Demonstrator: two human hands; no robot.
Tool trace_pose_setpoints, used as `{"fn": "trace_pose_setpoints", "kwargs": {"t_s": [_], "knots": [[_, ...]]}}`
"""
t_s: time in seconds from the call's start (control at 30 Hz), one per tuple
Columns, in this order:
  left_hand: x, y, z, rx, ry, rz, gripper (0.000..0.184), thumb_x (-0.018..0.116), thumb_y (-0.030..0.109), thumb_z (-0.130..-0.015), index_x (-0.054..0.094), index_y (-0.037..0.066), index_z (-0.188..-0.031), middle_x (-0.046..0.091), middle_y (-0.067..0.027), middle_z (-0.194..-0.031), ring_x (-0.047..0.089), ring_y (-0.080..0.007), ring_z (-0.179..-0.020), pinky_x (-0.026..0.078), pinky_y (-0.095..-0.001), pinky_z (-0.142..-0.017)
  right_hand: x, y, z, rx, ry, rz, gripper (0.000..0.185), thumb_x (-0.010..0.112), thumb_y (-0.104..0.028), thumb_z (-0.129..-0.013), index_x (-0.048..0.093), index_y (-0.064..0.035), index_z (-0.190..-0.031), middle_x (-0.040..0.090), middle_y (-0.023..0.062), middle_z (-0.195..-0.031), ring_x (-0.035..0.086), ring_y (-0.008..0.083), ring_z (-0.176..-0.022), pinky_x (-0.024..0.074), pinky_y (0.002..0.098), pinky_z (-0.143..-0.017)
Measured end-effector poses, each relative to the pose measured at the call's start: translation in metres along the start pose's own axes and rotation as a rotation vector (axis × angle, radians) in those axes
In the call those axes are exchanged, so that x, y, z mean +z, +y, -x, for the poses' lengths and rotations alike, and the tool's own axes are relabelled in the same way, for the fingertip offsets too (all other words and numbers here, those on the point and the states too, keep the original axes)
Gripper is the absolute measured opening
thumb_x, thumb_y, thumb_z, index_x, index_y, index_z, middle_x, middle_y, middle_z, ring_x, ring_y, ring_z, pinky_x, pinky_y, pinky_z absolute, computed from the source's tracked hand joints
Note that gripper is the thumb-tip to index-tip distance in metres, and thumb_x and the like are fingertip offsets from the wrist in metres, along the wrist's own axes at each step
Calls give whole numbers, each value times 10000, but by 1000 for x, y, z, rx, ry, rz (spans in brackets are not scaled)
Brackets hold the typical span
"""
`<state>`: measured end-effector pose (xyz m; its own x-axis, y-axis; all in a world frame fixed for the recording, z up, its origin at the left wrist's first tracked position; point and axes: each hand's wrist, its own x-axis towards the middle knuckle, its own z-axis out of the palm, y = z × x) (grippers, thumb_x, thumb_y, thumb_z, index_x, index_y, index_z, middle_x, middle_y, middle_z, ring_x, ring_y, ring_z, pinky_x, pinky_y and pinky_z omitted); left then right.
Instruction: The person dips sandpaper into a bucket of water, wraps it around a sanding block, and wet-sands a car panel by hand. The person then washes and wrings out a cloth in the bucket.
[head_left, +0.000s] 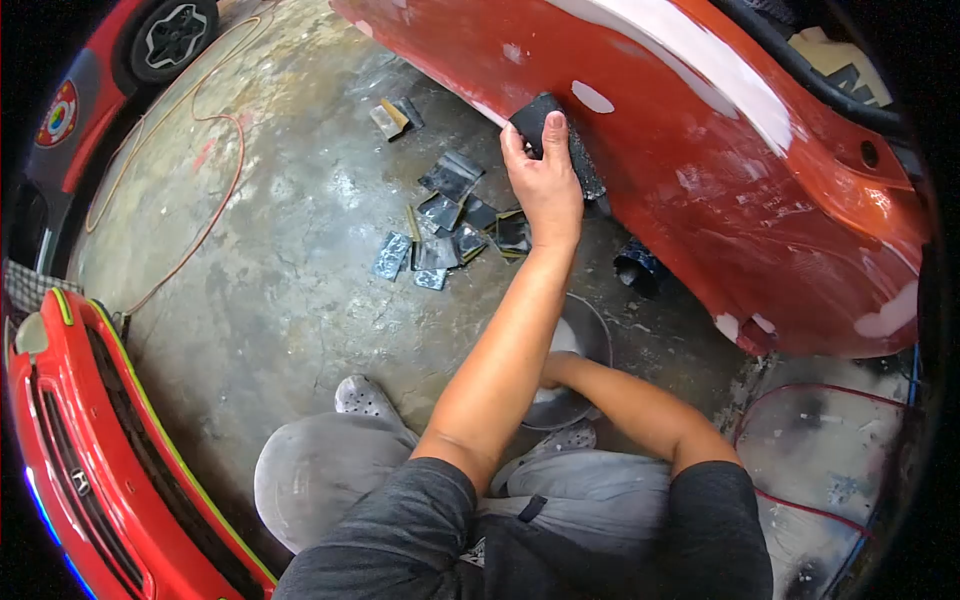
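Observation:
My left hand [545, 192] is wrapped round a black sanding block [588, 168], thumb on top. The block lies against the lower part of a red car door panel [680, 170], which has pale filler patches. My right hand [558, 369] reaches into a round metal bowl [604, 330] on the floor between my feet. My left forearm covers part of the bowl and the fingers of my right hand. Left of the block, several worn pieces of dark sandpaper [452, 175] lie scattered on the wet concrete.
A red bumper [110, 450] with a Honda badge stands at the left. Beyond it are a hose [240, 160] and another car's wheel [175, 38]. A dark rolled object [640, 268] sits under the panel's edge. A red cord [800, 388] runs along the right.

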<state>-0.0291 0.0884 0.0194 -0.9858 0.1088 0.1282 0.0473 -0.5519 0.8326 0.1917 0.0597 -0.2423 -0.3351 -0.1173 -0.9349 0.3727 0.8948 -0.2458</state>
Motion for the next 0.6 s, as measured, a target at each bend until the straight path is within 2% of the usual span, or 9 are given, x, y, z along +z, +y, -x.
{"fn": "trace_pose_setpoints", "kwargs": {"t_s": [0.1, 0.13, 0.23, 0.27, 0.3, 0.43, 0.5, 0.53, 0.6], "knots": [[0, -11, -9, 95, -15, -59, 323, 682, 271, -1027, 575, 29, -1210, 626, -31, -1042, 562, -110, -923, 475, -279, -835, -75, -3, 89, 16, -128, -590, 281, 580, -262, -969, 703, -36, -856, 693, 103, -773, 645, 195, -619, 521, 363, -551], [2, -10, -12, 46, -6, -84, 319, 680, 235, -1026, 569, 26, -1240, 623, -38, -1067, 576, -123, -945, 485, -285, -858, -111, -23, 165, -115, 41, -784, 322, 589, -293, -972, 612, -71, -741, 556, 7, -616, 467, 109, -460, 393, 286, -421], [18, -16, -14, 115, 82, 6, 347, 677, 215, -1023, 547, 9, -1270, 630, -51, -1056, 586, -138, -942, 492, -289, -881, -192, -59, 346, -212, 528, -917, 281, 590, -278, -1001, 676, -79, -822, 638, -6, -683, 569, 76, -524, 463, 240, -465], [21, -4, -8, 37, 56, 87, 426, 689, 244, -1002, 535, -16, -1302, 526, -192, -1259, 545, -304, -1147, 441, -414, -1012, -210, -64, 383, -302, 685, -895, 287, 595, -294, -999, 682, -78, -830, 648, 3, -688, 582, 75, -529, 471, 239, -463], [29, -7, -7, 81, 106, 38, 440, 693, 250, -999, 528, -17, -1308, 522, -193, -1264, 532, -313, -1164, 434, -422, -1020, -230, -77, 412, -275, 838, -794, 288, 588, -293, -1005, 683, -80, -837, 647, 0, -685, 585, 82, -530, 473, 254, -477], [56, -16, 1, 172, 264, -95, 524, 716, 309, -981, 496, -23, -1321, 504, -213, -1279, 477, -370, -1225, 375, -476, -1077, -315, -78, 437, -252, 1481, -7, 312, 593, -310, -1027, 710, -36, -937, 679, 11, -812, 648, 91, -765, 511, 255, -701], [65, -17, 16, 220, 302, -264, 559, 710, 352, -987, 479, -34, -1319, 503, -216, -1274, 493, -359, -1202, 369, -467, -1082, -349, -55, 433, -177, 1626, 109, 263, 582, -233, -1038, 736, -24, -1076, 709, 27, -960, 659, 110, -901, 510, 256, -815], [71, -12, 34, 249, 259, -237, 569, 715, 349, -978, 480, -38, -1323, 490, -246, -1316, 451, -416, -1252, 319, -518, -1103, -354, -72, 428, -187, 1607, -38, 292, 728, -191, -916, 641, -34, -1146, 628, 123, -1141, 611, 252, -1066, 492, 368, -937], [76, -8, 64, 300, 205, -327, 570, 709, 335, -981, 473, -20, -1359, 476, -244, -1385, 429, -421, -1301, 283, -526, -1134, -356, -67, 411, -208, 1673, 268, 276, 697, -185, -939, 635, -18, -1150, 618, 121, -1126, 602, 239, -1061, 484, 351, -933]]}}
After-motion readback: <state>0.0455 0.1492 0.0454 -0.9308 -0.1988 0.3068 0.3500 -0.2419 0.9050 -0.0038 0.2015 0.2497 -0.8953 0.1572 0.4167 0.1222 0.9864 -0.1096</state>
